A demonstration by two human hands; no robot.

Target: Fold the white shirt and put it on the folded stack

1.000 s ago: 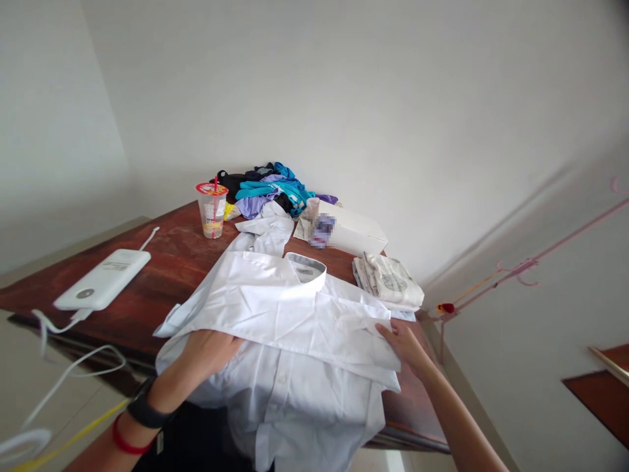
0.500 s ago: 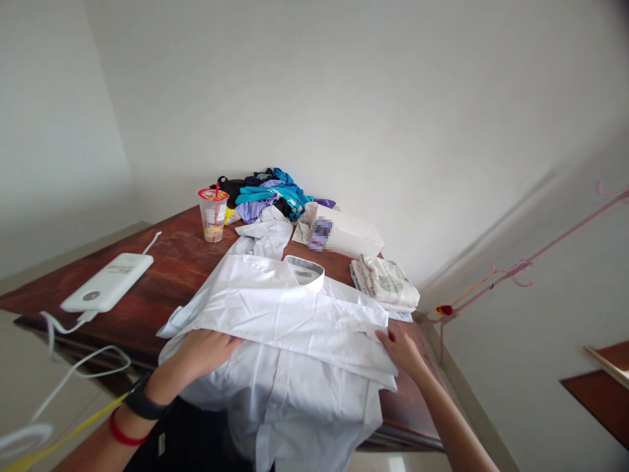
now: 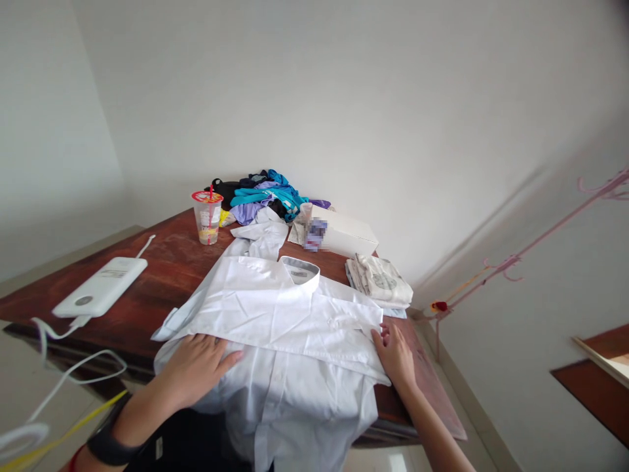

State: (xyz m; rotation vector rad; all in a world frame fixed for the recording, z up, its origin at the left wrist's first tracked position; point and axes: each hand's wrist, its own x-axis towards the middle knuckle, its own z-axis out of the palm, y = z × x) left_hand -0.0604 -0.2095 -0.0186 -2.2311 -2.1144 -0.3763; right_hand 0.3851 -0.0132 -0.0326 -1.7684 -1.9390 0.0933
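Note:
A white long-sleeved shirt (image 3: pixel 260 308) lies on the dark wooden table, its collar pointing away from me. One sleeve is laid across the front, and the lower part hangs over the near table edge. My left hand (image 3: pixel 199 367) rests on the shirt's left side, thumb spread, with its fingertips at the edge of the crosswise fold. Over at the right end of the fold, by the cuff, is my right hand (image 3: pixel 396 354). Its fingers are loosely curled and apart, the thumb touching the cloth.
A power bank (image 3: pixel 101 288) with a white cable lies left. Behind stand a plastic cup (image 3: pixel 207 219), a pile of clothes (image 3: pixel 268 196) and a white box (image 3: pixel 346 233). Folded clothes (image 3: pixel 381 282) sit at the right of the table (image 3: pixel 167 252). A pink rack (image 3: pixel 535 242) leans farther right.
My left hand has come out from beneath the fold onto the shirt, its thumb now spread. The right hand stays by the cuff, its fingers loosened a little. The view has shifted slightly.

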